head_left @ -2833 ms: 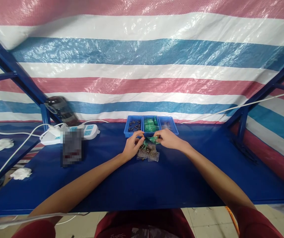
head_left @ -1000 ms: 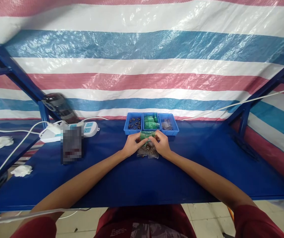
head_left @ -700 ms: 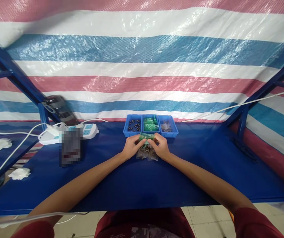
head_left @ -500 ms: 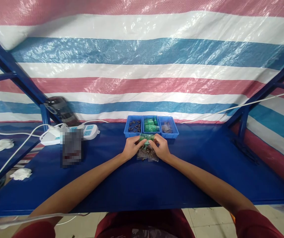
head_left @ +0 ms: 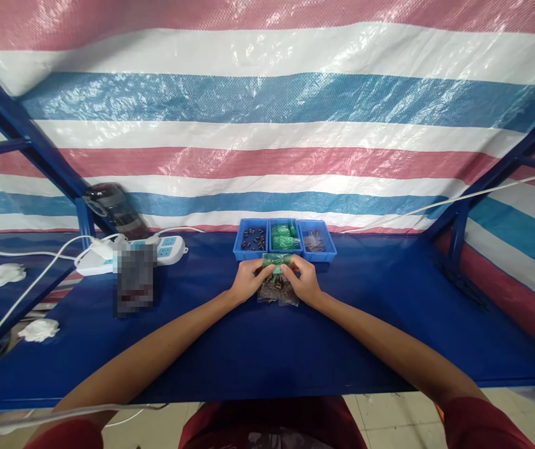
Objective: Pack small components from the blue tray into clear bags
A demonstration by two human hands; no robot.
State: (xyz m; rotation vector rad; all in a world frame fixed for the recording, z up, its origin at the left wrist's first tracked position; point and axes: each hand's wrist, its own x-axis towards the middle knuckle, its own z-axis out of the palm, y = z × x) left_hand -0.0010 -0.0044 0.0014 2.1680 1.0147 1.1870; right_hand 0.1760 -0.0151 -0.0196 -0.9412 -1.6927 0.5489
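Between my two hands is a small green packet [head_left: 277, 259] in clear plastic. My left hand [head_left: 249, 279] pinches its left side, and my right hand [head_left: 303, 279] pinches its right side, thumbs almost meeting. Just below the fingers lie clear plastic bags of small metal parts [head_left: 277, 290] on the blue table. Behind the hands stand three blue bins side by side: the left bin [head_left: 250, 254] holds small dark metal pieces, the middle bin [head_left: 286, 251] green packets, the right bin [head_left: 320, 256] small clear bags with parts.
A white power strip [head_left: 174, 249] with plugs and cables lies at the left, beside a blurred dark object [head_left: 135, 280]. A dark bottle [head_left: 116, 209] leans behind them. Crumpled white tissues [head_left: 39, 330] lie at far left. Blue frame posts [head_left: 457, 231] and a striped sheet [head_left: 267, 134] enclose the table [head_left: 249, 355].
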